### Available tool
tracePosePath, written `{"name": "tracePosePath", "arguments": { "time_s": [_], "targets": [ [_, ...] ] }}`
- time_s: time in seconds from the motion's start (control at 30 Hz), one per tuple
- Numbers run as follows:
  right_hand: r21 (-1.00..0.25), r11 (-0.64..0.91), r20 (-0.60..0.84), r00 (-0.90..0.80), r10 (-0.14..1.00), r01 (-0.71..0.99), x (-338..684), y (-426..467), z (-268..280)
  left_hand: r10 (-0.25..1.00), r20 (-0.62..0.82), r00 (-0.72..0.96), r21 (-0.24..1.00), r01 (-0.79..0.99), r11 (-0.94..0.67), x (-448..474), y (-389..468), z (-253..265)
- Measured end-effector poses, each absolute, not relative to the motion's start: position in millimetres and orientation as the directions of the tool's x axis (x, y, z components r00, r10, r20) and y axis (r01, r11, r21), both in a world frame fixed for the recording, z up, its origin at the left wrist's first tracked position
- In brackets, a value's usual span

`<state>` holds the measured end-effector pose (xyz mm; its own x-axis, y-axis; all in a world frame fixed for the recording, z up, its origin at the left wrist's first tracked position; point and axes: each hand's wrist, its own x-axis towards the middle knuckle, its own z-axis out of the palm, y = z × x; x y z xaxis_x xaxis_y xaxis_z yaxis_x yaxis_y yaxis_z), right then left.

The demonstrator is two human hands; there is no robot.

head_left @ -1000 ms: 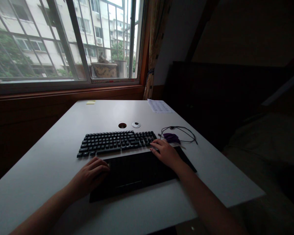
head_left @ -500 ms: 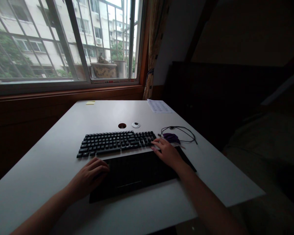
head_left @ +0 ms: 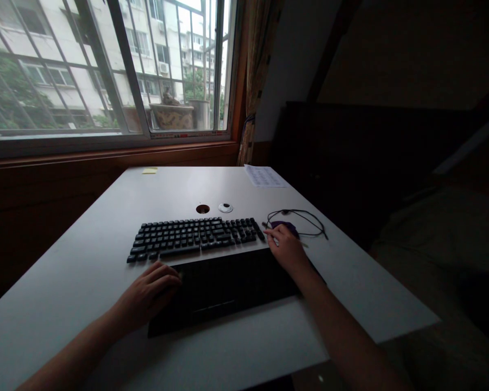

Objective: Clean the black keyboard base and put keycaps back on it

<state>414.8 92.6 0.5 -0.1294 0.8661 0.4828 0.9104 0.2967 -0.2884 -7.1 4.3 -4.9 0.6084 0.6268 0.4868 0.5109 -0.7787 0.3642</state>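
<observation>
Keycaps (head_left: 195,237) left of right hand (head_left: 287,247) could be scattered if brushed.
Right fingers bunched, left hand (head_left: 155,288) curled over board (head_left: 236,282); grips can't be told.

From here the counter (head_left: 77,244) looks smooth and pale, with a soft sheen at its far end. The dark keys (head_left: 187,235) seem matt plastic; the black board (head_left: 232,282) is flat and smooth, with one thin glossy streak. The cable (head_left: 318,221) looks rubbery, the purple bundle (head_left: 292,228) like cloth, the printed sheet (head_left: 264,176) paper.
</observation>
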Motion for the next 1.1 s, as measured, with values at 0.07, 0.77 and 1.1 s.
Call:
{"name": "tracePosePath", "arguments": {
  "time_s": [0.07,0.77,1.1],
  "targets": [
    [-0.269,0.284,0.452,-0.14,0.881,0.92,415.3,93.3,-0.7,0.624,0.492,0.608,0.359,0.511,-0.781,-6.6,4.5,-4.0],
    [-0.099,0.351,0.398,-0.287,0.872,0.931,412.6,98.6,-5.4,0.624,0.493,0.607,0.349,0.519,-0.78,-5.9,4.8,-3.6],
    [-0.131,0.35,0.415,-0.269,0.869,0.928,411.2,96.8,-5.0,0.625,0.5,0.6,0.354,0.517,-0.78,-5.6,4.4,-3.9]
  ]
}}
